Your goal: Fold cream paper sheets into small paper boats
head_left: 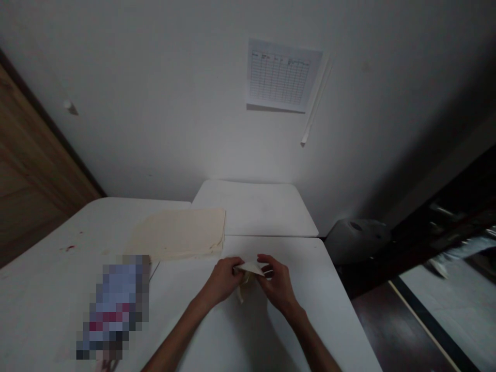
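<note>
Both my hands meet over the white table (318, 310) and pinch a small piece of folded cream paper (251, 267) between them. My left hand (222, 280) grips its left edge with closed fingers. My right hand (278, 282) holds the right side, thumb on top. A strip of the paper hangs down under my hands. A thick stack of cream sheets (178, 233) lies just beyond my left hand.
A blurred-out object (114, 305) lies on the table at the left. A second white table (256, 206) stands against the wall. A printed chart (281, 76) hangs on the wall. A grey bin (356, 238) sits on the dark floor at the right.
</note>
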Tool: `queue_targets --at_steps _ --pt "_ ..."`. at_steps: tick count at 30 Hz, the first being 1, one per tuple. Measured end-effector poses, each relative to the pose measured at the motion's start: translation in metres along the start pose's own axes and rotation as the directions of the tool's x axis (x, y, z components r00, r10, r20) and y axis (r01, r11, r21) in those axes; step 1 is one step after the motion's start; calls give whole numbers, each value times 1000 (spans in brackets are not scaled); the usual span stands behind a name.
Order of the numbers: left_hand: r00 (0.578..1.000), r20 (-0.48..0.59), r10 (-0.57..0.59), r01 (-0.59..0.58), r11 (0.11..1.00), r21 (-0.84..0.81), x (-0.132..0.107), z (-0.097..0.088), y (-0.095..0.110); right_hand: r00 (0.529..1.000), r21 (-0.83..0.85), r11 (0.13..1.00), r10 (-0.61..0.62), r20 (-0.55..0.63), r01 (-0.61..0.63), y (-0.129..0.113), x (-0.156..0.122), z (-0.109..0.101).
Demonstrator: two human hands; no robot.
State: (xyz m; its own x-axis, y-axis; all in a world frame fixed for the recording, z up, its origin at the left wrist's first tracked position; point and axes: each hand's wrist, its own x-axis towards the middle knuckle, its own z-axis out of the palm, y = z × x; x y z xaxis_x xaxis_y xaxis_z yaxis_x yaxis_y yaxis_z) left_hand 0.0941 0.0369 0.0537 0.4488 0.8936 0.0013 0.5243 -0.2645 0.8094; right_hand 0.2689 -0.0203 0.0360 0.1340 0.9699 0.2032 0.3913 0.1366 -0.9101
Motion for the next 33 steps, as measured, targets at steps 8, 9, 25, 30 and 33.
queue_targets --at_steps 8,9,25,30,33 --pt "992 46 -119 127 947 -294 1 7 -11 990 100 993 43 135 -57 8 0 7" --pt "990 71 -125 141 933 -331 1 6 -10 990 109 993 39 134 -54 8 2 7" --pt "979 171 -115 181 877 -445 -4 5 -9 959 272 952 64 275 -141 18 9 0" --pt "990 105 -99 130 927 -353 -3 7 -6 972 144 980 103 212 -135 9 8 0" --pt "994 71 -82 99 950 -297 -2 7 -5 980 69 990 110 166 -123 5 7 2"
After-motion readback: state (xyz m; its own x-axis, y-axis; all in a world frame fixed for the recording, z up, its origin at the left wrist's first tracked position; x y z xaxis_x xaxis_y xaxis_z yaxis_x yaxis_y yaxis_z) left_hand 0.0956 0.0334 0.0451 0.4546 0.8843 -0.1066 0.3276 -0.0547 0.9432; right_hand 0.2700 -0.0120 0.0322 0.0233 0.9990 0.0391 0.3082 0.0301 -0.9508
